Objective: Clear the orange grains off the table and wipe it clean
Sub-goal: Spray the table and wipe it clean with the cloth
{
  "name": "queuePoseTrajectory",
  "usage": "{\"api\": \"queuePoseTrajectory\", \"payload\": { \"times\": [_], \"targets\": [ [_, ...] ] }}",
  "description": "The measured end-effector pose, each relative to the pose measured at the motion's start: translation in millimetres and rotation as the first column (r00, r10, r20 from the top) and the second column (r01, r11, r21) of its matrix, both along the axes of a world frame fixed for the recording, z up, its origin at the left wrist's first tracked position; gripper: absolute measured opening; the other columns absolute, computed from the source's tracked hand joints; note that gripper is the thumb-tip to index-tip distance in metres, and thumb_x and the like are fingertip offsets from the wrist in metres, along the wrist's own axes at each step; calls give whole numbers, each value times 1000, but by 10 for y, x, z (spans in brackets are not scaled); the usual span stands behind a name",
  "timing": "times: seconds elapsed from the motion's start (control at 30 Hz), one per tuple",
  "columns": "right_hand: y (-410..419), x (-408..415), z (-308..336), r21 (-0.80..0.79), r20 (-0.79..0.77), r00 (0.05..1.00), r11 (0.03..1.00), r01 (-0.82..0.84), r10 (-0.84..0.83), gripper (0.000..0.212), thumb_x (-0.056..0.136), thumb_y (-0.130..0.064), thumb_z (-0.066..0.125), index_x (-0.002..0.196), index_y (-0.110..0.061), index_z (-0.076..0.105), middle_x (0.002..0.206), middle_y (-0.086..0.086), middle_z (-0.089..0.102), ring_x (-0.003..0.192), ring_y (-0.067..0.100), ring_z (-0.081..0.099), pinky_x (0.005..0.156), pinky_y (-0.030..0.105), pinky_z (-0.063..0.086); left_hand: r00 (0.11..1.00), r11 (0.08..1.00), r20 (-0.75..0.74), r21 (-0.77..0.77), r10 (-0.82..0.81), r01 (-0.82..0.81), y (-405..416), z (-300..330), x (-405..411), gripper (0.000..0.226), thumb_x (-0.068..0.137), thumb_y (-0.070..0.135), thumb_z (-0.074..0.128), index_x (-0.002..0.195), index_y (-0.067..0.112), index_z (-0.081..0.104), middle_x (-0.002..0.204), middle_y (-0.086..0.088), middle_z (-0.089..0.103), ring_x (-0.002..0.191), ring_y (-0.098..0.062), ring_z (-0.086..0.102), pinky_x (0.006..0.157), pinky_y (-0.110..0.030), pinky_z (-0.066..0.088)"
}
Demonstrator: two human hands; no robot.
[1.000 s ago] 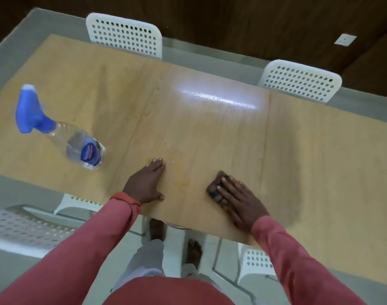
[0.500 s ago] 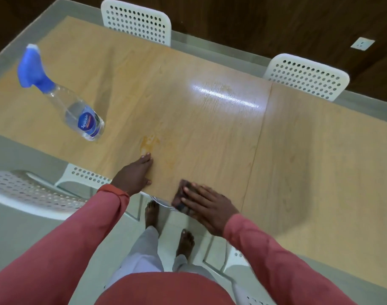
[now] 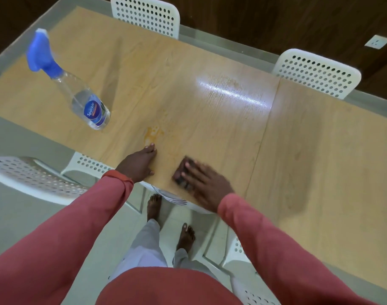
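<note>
Cloth (image 3: 181,172) under right hand (image 3: 206,186) — flat.

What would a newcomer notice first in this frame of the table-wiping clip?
First, the two hands at the near edge of the wooden table: the right hand presses flat on a dark cloth, and the left hand rests flat beside it. Just beyond the left fingertips sits an orange stain. At far left stands a clear spray bottle with a blue trigger head.
</note>
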State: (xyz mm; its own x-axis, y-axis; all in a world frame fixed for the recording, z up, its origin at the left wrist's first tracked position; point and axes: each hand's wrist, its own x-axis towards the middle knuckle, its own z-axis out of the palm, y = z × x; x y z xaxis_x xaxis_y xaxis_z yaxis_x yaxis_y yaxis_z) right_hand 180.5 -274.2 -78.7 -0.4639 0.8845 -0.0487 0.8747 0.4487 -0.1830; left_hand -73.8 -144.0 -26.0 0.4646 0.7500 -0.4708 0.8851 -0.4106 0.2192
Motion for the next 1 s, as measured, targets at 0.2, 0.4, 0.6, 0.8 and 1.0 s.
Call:
{"api": "queuePoseTrajectory", "payload": {
  "times": [0.2,0.4,0.6,0.8,1.0],
  "targets": [
    [-336,944,126,-83,50,997,995,60,-56,58,104,-40,32,159,-24,23,167,4,14,155,23,7,124,49,17,1000,1000,4,7,-23,23,17,-29,-6,80,88,18,67,153,11,21,163,0,4,148,-16,16,114,-33,30],
    [927,846,184,-78,44,894,891,448,-446,73,94,-54,12,157,-21,25,166,7,14,155,28,9,124,47,15,1000,1000,-13,4,-21,21,23,-62,-9,81,88,18,67,154,12,19,163,0,2,149,-16,14,115,-34,29],
    [194,-174,36,-23,0,999,999,-45,45,57,102,-40,32,155,-18,35,164,10,25,152,33,21,124,48,19,1000,1000,26,-4,-10,10,29,-54,-29,80,87,19,68,153,14,23,163,1,4,148,-17,17,114,-35,30],
    [439,802,163,-48,31,954,953,300,-299,63,103,-51,18,157,-20,26,166,6,17,154,29,15,121,51,23,1000,1000,27,-17,-6,7,21,-51,-22,78,89,19,65,153,13,21,163,1,2,148,-17,14,114,-35,30],
    [1054,29,153,-110,48,966,960,257,-253,72,94,-54,12,158,-23,25,167,7,14,155,28,7,124,46,15,999,1000,43,-27,15,-14,19,-30,-33,79,88,18,66,153,14,21,163,2,2,148,-15,14,115,-35,29]
  ]
}}
